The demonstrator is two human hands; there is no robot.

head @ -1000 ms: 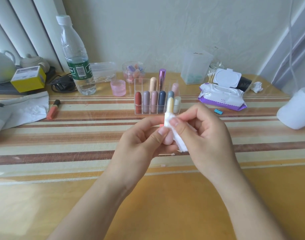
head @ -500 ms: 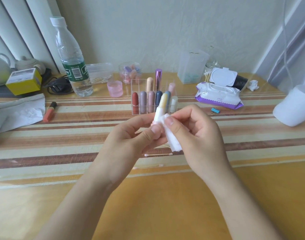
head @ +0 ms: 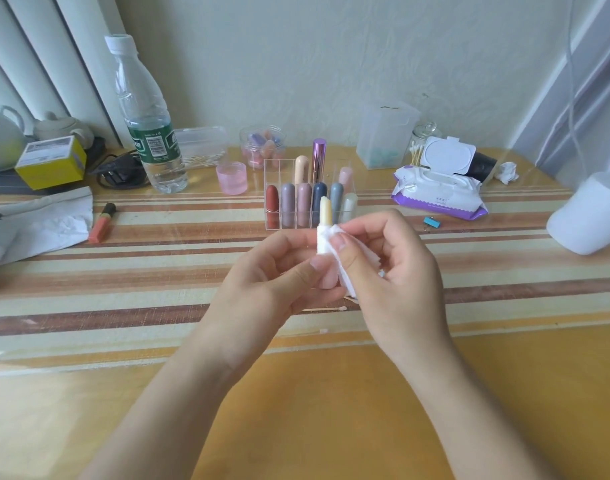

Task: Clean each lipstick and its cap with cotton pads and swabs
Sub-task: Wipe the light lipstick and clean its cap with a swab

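In front of the clear rack (head: 275,168), your left hand (head: 262,282) grips the lipstick (head: 325,211) by its stiff base; your right hand (head: 400,271) pinches a cotton pad (head: 326,241) round its collar — light, its bared tip likely soft.

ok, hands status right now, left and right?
Left hand: holds the uncapped pale pink lipstick tube with its yellowish stick.
Right hand: pinches a white cotton pad against that tube.
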